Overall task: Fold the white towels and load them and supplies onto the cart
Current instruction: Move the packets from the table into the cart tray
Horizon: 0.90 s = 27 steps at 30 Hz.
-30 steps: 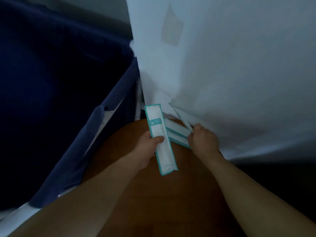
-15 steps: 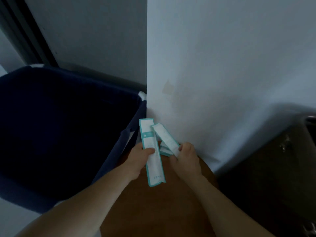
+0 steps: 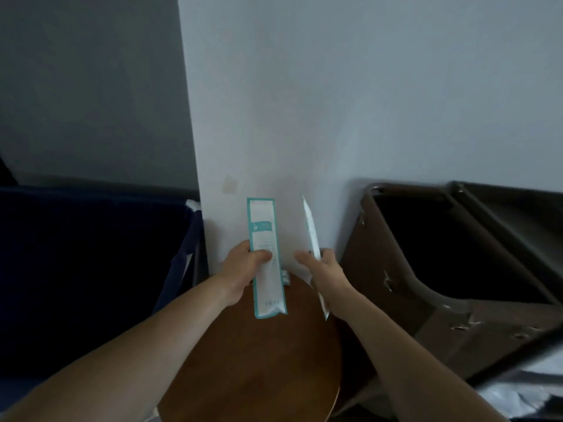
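The left hand (image 3: 242,269) grips a long white packet (image 3: 265,239) with teal edges, thumb across its front, and holds it upright above the far edge of a round wooden table (image 3: 259,367). Just beside it, the right hand (image 3: 324,271) pinches a second packet (image 3: 311,229), turned edge-on. More packets (image 3: 286,278) lie on the table against the white wall (image 3: 335,117). A dark blue bin (image 3: 91,269) stands to the left and a brown bin (image 3: 396,263) to the right.

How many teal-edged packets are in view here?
3: a face-on packet in the left hand; an edge-on packet in the right hand; a sliver of a third behind the first, over the round table. More may hide there.
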Each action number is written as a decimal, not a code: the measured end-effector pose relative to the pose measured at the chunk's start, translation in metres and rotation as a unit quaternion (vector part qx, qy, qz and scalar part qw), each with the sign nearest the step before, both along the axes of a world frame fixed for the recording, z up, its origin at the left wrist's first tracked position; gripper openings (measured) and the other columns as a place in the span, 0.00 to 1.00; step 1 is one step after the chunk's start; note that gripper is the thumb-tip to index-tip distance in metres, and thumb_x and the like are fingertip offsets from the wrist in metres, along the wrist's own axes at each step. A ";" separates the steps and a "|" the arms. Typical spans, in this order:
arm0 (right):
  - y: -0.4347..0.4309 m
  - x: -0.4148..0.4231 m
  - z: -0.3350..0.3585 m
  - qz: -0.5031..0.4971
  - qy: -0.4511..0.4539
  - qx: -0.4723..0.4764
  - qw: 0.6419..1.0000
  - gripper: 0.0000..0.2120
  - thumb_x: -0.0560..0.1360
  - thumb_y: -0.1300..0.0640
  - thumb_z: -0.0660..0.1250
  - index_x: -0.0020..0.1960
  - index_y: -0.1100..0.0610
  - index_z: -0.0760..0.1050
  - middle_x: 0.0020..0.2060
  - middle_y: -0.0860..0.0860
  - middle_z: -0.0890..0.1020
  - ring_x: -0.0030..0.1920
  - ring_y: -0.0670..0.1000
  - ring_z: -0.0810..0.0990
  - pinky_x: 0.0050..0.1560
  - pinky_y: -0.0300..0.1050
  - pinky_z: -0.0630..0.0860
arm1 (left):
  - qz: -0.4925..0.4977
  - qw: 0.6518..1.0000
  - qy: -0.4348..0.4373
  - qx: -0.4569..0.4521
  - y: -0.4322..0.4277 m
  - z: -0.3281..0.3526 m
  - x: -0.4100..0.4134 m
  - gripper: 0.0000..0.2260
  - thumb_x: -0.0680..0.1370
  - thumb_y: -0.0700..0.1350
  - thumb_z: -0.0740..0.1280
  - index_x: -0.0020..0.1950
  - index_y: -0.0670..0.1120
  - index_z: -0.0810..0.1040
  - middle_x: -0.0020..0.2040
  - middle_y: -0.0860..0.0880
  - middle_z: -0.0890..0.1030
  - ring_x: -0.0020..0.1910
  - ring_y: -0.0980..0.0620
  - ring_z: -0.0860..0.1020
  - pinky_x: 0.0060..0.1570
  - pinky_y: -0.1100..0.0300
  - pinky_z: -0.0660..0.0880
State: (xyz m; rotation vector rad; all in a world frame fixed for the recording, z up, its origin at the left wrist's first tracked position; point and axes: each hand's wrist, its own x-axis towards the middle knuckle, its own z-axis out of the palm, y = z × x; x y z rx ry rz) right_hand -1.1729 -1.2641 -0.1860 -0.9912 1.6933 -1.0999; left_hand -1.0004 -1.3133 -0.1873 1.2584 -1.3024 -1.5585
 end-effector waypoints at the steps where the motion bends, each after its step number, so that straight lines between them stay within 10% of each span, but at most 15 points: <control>1: 0.009 -0.013 0.009 -0.014 -0.041 -0.016 0.999 0.15 0.74 0.44 0.69 0.51 0.52 0.70 0.44 0.52 0.77 0.38 0.48 0.78 0.38 0.46 0.75 | -0.015 1.000 -0.002 -0.013 0.004 0.009 -0.013 0.10 0.79 0.39 0.66 0.59 0.45 0.80 0.53 0.45 0.84 0.51 0.45 0.82 0.45 0.55 0.77; 8: 0.085 -0.120 0.053 -0.080 -0.227 -0.102 0.965 0.12 0.80 0.54 0.65 0.56 0.60 0.80 0.42 0.56 0.83 0.40 0.53 0.82 0.45 0.51 0.81 | -0.100 0.992 0.000 -0.072 0.042 0.055 -0.127 0.08 0.78 0.38 0.66 0.54 0.45 0.81 0.49 0.45 0.86 0.47 0.45 0.85 0.45 0.52 0.81; 27: 0.378 -0.478 0.072 -0.353 -0.011 -0.116 0.928 0.07 0.73 0.54 0.76 0.46 0.57 0.83 0.36 0.50 0.86 0.36 0.51 0.86 0.35 0.43 0.81 | -0.292 0.955 0.024 -0.047 0.267 0.095 -0.517 0.12 0.78 0.36 0.68 0.60 0.37 0.77 0.56 0.36 0.81 0.53 0.37 0.80 0.57 0.43 0.78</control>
